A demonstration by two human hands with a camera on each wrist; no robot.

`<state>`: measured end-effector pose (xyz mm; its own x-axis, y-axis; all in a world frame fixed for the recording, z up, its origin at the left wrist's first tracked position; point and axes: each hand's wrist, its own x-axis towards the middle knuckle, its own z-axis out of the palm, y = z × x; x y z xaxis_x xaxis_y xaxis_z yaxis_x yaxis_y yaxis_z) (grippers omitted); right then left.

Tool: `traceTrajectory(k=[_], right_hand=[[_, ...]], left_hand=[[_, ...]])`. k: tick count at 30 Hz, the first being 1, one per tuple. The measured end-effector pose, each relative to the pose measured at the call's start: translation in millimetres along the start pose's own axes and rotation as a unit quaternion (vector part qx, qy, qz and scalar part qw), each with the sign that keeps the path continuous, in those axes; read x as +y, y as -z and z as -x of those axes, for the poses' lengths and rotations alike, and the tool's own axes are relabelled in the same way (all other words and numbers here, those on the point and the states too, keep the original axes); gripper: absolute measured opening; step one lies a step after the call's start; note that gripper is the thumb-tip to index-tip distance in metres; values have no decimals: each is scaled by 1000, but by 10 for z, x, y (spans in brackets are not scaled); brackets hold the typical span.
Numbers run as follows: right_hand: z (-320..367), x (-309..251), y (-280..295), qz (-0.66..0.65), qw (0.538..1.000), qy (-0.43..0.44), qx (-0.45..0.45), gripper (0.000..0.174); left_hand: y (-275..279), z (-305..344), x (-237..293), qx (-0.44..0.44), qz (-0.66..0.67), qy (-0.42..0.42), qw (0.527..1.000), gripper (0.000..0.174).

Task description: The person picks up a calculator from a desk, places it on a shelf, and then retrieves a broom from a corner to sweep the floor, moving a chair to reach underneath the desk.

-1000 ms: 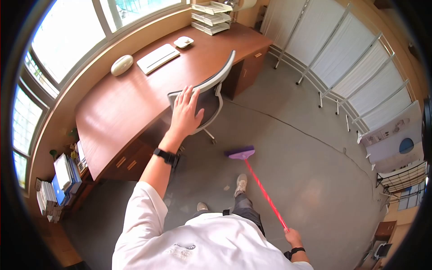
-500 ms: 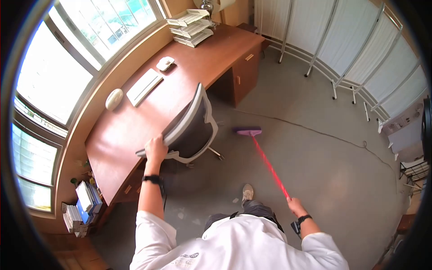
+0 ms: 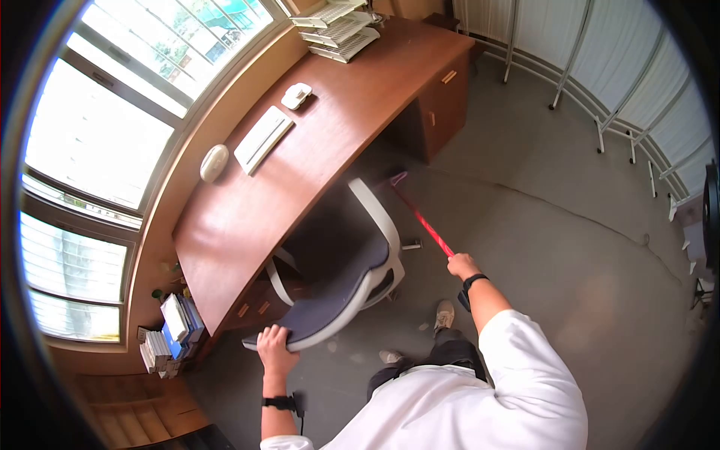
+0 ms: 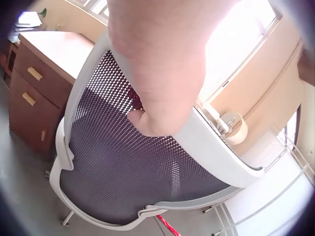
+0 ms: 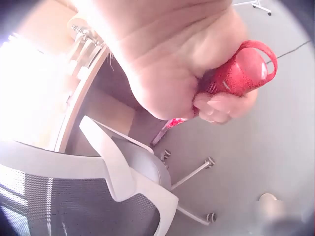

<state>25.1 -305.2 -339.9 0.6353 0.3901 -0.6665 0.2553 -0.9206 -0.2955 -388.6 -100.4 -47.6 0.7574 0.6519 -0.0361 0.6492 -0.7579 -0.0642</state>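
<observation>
My left hand (image 3: 276,351) grips the top edge of an office chair's backrest (image 3: 330,304), which has dark mesh in a pale frame. In the left wrist view the thumb (image 4: 147,123) hooks over the frame onto the mesh (image 4: 113,152). With my right hand (image 3: 463,265) I hold a broom by its red handle (image 3: 431,231). The right wrist view shows curled fingers (image 5: 221,105) round the handle's red end (image 5: 246,69), which has a hanging loop. The purple broom head (image 3: 398,178) is on the floor by the desk's knee space, partly hidden behind the chair.
A brown desk (image 3: 225,255) runs along the window, bearing a keyboard (image 3: 264,140), a white rounded object (image 3: 214,163) and stacked trays (image 3: 341,34). A cable (image 3: 559,210) crosses the grey floor. White folding screens (image 3: 607,60) stand at right; binders (image 3: 176,330) lie at left.
My left hand has come down from the air onto the backrest, and the chair has swung round and back towards me. The broom head has moved forward towards the desk as the right arm reached out.
</observation>
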Motion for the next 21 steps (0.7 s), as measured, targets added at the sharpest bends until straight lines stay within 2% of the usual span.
traceTrajectory(k=[2, 3, 4, 5, 6, 9, 11, 12, 13, 15, 18, 19, 21], right_hand=[[67, -30, -18, 5, 1000, -9, -25, 38], [109, -10, -32, 13, 999, -18, -43, 38], [33, 246, -320, 17, 999, 42, -4, 32], [362, 328, -222, -3, 998, 65, -2, 34], [490, 603, -443, -31, 998, 31, 33, 29], [1159, 1603, -858, -12, 1000, -9, 10, 32], [1670, 2329, -1022, 73, 995, 44, -60, 35], [2212, 2076, -715, 11, 994, -102, -28, 37], [2496, 2064, -624, 38, 988, -150, -21, 40], [2712, 2247, -595, 62, 989, -130, -32, 43], [2631, 2227, -462, 49, 992, -116, -30, 46], [2467, 2173, -449, 53, 992, -109, -33, 46], [1952, 2005, -483, 3, 999, -30, -45, 48]], left_hand=[[5, 277, -64, -12, 1, -4, 1000, 34], [-6, 402, -116, 1, 19, -32, 999, 39], [-27, 510, -170, 17, 39, -61, 997, 44], [-52, 633, -217, 18, 41, -58, 997, 44], [-82, 765, -258, 18, 52, -66, 996, 45], [-49, 1083, -297, 9, 66, -64, 996, 45], [-138, 1292, -379, 36, 100, -78, 991, 44], [-217, 1414, -427, 48, 102, -80, 990, 44], [-243, 1485, -428, 51, 111, -64, 990, 44], [-196, 1634, -383, 33, 77, -54, 995, 46], [-26, 1669, -84, -11, 87, -17, 996, 49], [-4, 1646, 22, -35, 104, -4, 994, 49], [-44, 1669, 122, -35, 103, 7, 994, 49]])
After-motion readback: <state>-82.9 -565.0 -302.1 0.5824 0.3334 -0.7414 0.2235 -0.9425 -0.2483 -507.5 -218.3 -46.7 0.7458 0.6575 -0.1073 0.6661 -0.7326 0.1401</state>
